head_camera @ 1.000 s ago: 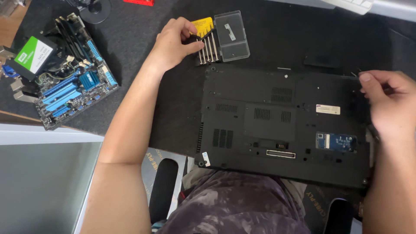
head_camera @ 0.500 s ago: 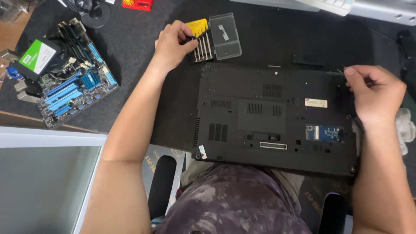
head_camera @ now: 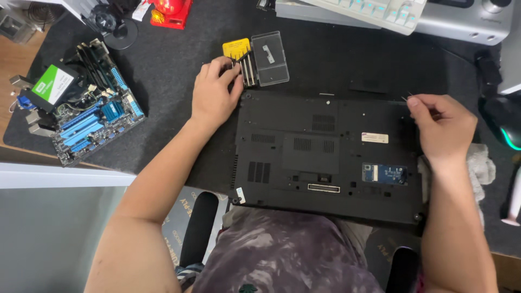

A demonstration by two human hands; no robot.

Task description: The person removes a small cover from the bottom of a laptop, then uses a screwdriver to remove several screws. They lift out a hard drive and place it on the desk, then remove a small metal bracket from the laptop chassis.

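A black laptop (head_camera: 325, 157) lies upside down on the dark mat in front of me. My left hand (head_camera: 213, 92) rests at the laptop's far left corner, fingertips on the screwdriver bits of a small bit set (head_camera: 245, 68) with a yellow holder and a clear lid (head_camera: 270, 58). My right hand (head_camera: 442, 127) hovers over the laptop's far right corner, pinching a thin metal tool (head_camera: 408, 97) between thumb and fingers. An uncovered slot shows a small blue circuit card (head_camera: 385, 173).
A bare motherboard (head_camera: 89, 116) with blue slots and a green-labelled drive (head_camera: 51, 86) lies at the left. A keyboard (head_camera: 374, 11) and grey device sit at the back, a red object (head_camera: 171, 11) at the far middle, a cloth (head_camera: 483, 168) at the right.
My right hand has drawn back slightly toward the laptop's far right corner. My left hand stays at the bit set, fingers shifted onto the bits. The camera view tilted.
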